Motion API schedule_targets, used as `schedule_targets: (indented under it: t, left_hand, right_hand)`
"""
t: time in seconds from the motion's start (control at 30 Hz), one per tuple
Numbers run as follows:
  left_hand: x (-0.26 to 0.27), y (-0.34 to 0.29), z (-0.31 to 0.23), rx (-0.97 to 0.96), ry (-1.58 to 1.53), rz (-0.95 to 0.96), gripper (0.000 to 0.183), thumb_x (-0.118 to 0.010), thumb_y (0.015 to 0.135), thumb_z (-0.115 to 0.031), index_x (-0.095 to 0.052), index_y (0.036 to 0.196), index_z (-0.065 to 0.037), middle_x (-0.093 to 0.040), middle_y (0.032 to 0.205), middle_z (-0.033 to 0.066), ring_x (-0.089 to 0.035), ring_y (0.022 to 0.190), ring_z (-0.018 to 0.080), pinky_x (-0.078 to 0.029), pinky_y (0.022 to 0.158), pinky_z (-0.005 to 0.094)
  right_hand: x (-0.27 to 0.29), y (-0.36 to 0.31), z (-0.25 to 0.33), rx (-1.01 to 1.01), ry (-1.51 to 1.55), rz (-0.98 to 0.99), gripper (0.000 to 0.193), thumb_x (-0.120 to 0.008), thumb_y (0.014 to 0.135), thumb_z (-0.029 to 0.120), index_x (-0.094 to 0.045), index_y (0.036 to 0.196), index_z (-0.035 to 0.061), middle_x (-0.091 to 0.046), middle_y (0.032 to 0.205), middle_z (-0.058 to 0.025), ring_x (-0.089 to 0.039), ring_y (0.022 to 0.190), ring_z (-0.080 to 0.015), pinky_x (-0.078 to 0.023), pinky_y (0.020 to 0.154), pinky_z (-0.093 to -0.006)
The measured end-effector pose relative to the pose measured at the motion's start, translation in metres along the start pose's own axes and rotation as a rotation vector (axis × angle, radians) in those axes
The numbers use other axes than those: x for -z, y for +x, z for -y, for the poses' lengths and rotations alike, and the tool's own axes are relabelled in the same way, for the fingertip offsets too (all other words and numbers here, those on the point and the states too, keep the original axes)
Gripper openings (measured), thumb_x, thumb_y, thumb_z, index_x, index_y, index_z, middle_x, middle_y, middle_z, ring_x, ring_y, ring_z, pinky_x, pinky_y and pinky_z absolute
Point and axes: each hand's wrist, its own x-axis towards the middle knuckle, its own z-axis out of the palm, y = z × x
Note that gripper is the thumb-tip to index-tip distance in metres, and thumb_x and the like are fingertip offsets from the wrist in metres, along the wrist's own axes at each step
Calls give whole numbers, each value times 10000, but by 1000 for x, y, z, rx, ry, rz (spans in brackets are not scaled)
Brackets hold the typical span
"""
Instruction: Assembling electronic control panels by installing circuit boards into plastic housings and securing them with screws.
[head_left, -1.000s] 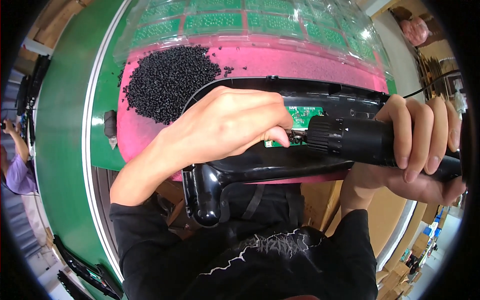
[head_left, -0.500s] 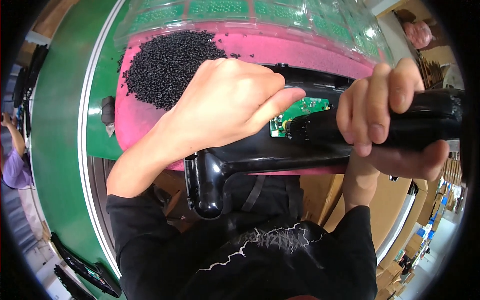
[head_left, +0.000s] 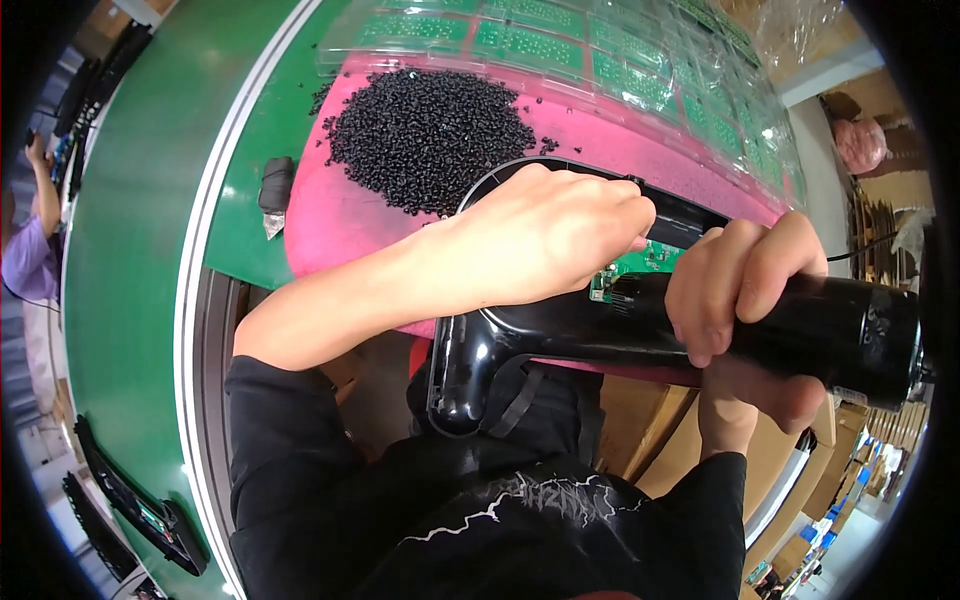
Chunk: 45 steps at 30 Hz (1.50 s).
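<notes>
A glossy black plastic housing (head_left: 590, 335) lies in front of me, with a green circuit board (head_left: 655, 258) inside it. My right hand (head_left: 735, 290) is wrapped round a thick black cylindrical electric screwdriver (head_left: 850, 325), its narrow end reaching left to the board. Over the housing, my left hand (head_left: 565, 235) is closed with thumb and fingers pinched together beside the board. Whatever those fingers hold, if anything, is hidden. A heap of small black screws (head_left: 430, 135) lies just beyond my left forearm.
A pink mat (head_left: 335, 225) lies under the work on a green bench (head_left: 235, 215). Clear plastic trays (head_left: 540, 45) stand along the back. A small dark tool (head_left: 276, 185) lies left of the mat. Cardboard boxes (head_left: 640, 415) sit below at right. Far left, another person (head_left: 35, 240) is at work.
The whole view has shifted, so bench and heap appear further right. My left hand covers more of the board. The screwdriver's rear end has dropped lower, and my right fingers lie closer on it.
</notes>
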Motion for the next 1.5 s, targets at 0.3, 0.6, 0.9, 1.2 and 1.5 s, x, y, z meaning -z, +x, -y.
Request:
schedule_targets:
  t: [0.3, 0.6, 0.9, 1.2, 1.5]
  left_hand:
    - [2, -3, 11, -108, 36, 120, 226, -750, 808, -160, -593, 895, -22, -591, 820, 110, -644, 780, 323, -502, 589, 442]
    - [1, 6, 5, -182, -45, 71, 178, -735, 804, -66, -627, 932, -6, -630, 826, 100, -655, 751, 304, -531, 601, 407]
    - [5, 16, 3, -66, -260, 102, 223, -736, 850, -51, -688, 1061, 5, -701, 928, 143, -693, 811, 297, -560, 717, 367]
    - [10, 13, 6, 204, 36, 325, 586, -838, 732, -249, -610, 1238, -60, -634, 1232, 99, -648, 1074, 345, -549, 888, 403]
    - [16, 9, 3, 202, 52, 332, 581, -851, 707, -226, -619, 1213, -59, -633, 1208, 95, -646, 1069, 336, -558, 876, 407]
  right_hand:
    - [-2, -8, 6, 273, -105, -158, 603, -780, 802, 579, -501, 991, 79, -539, 715, 2, -523, 486, -102, -444, 467, -238]
    - [7, -8, 33, 485, -79, -204, 517, -735, 793, 486, -489, 997, 79, -552, 750, 3, -554, 514, -70, -428, 505, -195]
    - [25, -19, 40, 507, -78, -231, 546, -774, 757, 469, -489, 1007, 75, -565, 783, 1, -569, 533, -73, -440, 525, -197]
    - [72, -39, 43, 200, -215, -247, 649, -583, 876, 606, -527, 1117, 6, -541, 807, -48, -511, 555, -113, -397, 535, -262]
    - [63, -36, 34, 128, -187, -423, 614, -633, 863, 591, -503, 1050, 20, -520, 764, -30, -495, 526, -113, -395, 538, -270]
